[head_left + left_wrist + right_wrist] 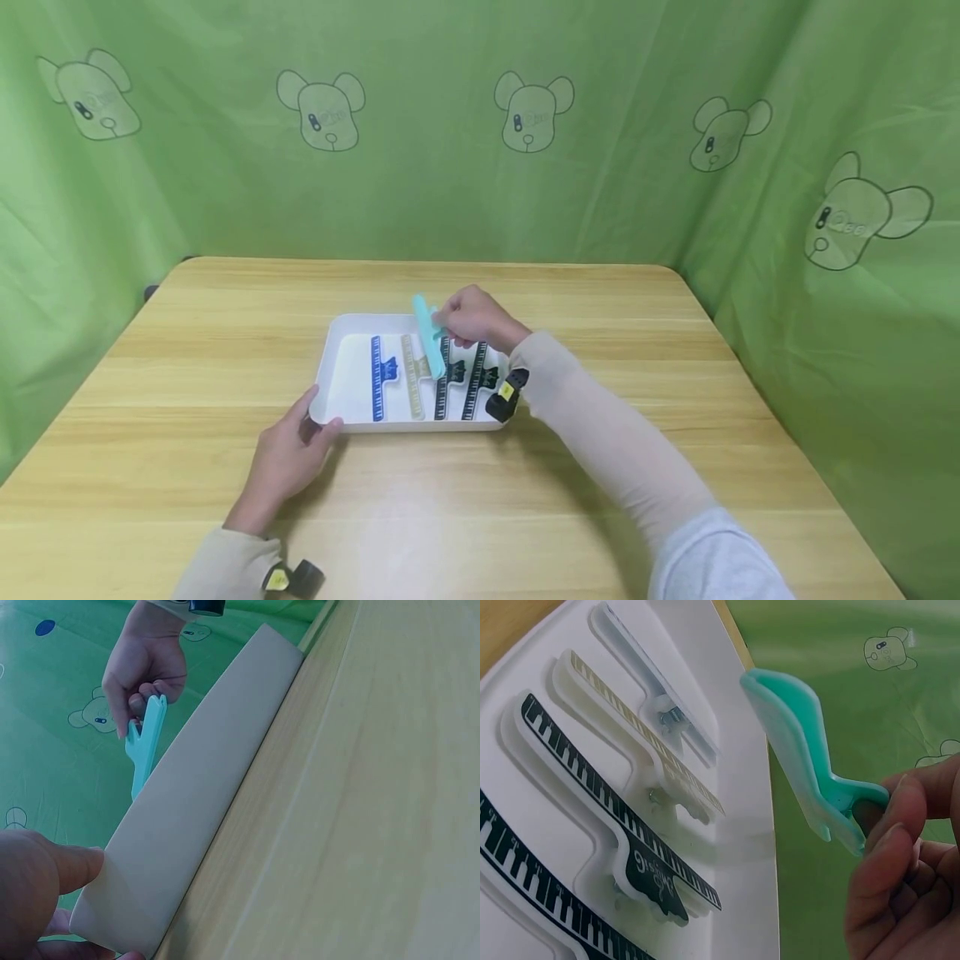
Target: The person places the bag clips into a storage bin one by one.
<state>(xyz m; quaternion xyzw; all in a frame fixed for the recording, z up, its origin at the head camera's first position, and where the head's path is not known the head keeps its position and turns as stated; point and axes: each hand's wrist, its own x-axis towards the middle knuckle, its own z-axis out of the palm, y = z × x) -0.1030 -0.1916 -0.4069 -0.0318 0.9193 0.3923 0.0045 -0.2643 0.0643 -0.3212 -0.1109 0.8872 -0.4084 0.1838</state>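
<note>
My right hand [476, 317] pinches a turquoise plastic clip [429, 337] by its handle and holds it above a white tray [341, 417]. In the right wrist view the long jaws of this turquoise clip [791, 735] hang apart from the tray, beyond its wall. My left hand [288, 454] grips the tray's near left corner, thumb on the outer wall in the left wrist view. Piano-key clips lie side by side in the tray: a blue clip [377, 379], a beige clip [411, 379], a black clip [442, 392] and another black clip [472, 387] on the right.
The tray stands on a light wooden table [600, 467]. Green curtain [427, 208] with printed mouse heads hangs behind the table and along its sides. A small black device is strapped to each wrist.
</note>
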